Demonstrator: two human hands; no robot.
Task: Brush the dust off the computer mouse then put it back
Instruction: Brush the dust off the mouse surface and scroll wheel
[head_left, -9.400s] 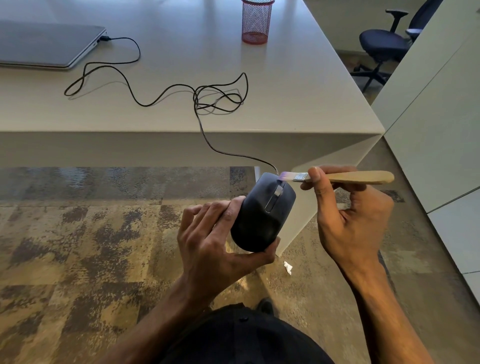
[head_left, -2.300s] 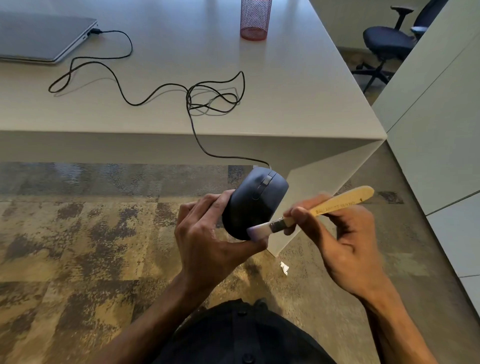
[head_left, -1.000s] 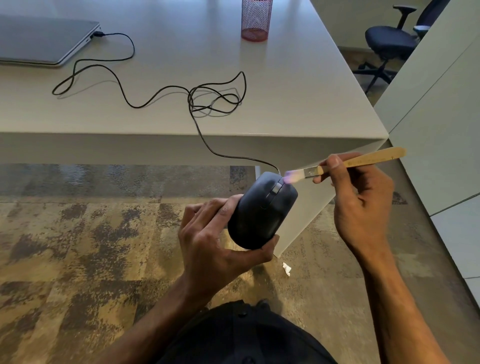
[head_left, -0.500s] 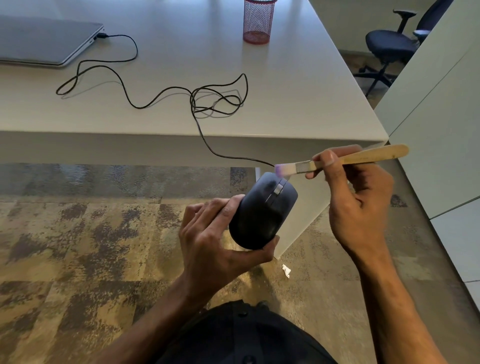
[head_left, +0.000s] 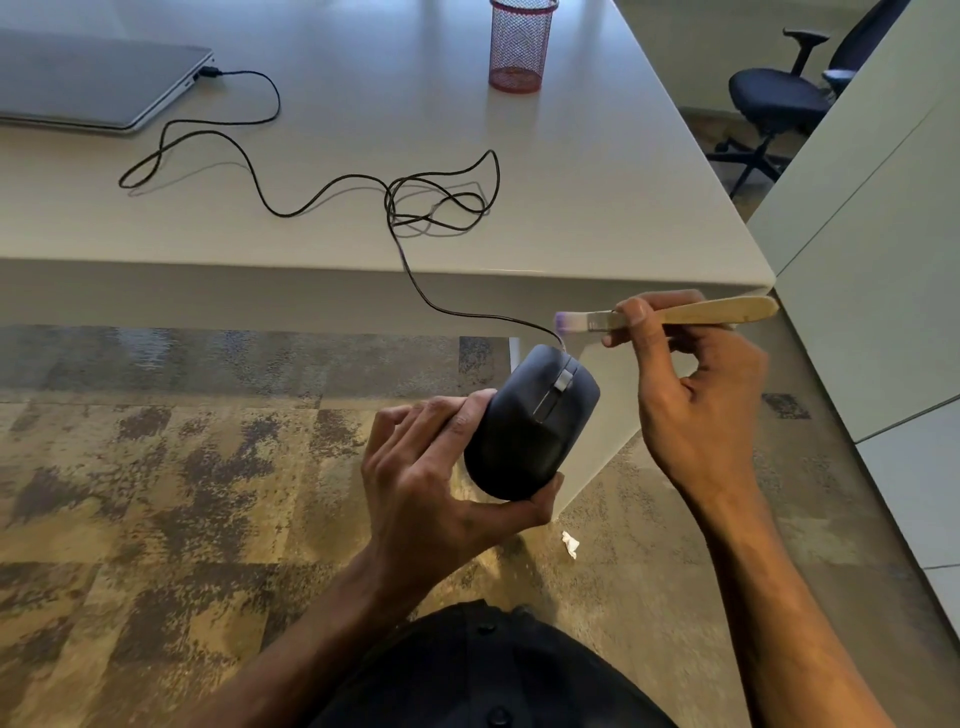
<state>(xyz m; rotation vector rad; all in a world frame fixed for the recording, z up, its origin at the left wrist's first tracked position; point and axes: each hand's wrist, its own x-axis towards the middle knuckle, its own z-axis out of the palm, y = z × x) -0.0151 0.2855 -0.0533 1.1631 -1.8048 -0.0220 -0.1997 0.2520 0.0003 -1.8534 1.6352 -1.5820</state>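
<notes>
A dark wired computer mouse (head_left: 530, 426) is held off the table, above the carpet, with my left hand (head_left: 436, 478) gripping it from the left and underneath. Its top and grey scroll wheel face up. My right hand (head_left: 691, 395) holds a small brush (head_left: 670, 315) with a pale wooden handle, lying almost level. The brush's light bristles hang just above the mouse's front end, beside the point where the black cable (head_left: 395, 208) enters it. The cable runs up over the table edge and lies in loops on the white table (head_left: 597, 208).
A closed grey laptop (head_left: 93, 88) lies at the table's far left with the cable plugged in. A red mesh pen cup (head_left: 519, 44) stands at the back. A black office chair (head_left: 779, 98) and pale cabinets (head_left: 883, 260) are to the right. A white scrap (head_left: 570, 543) lies on the carpet.
In the last second the brush lifted off the mouse's front and rose slightly, its handle levelling out. The mouse and my left hand have barely moved.
</notes>
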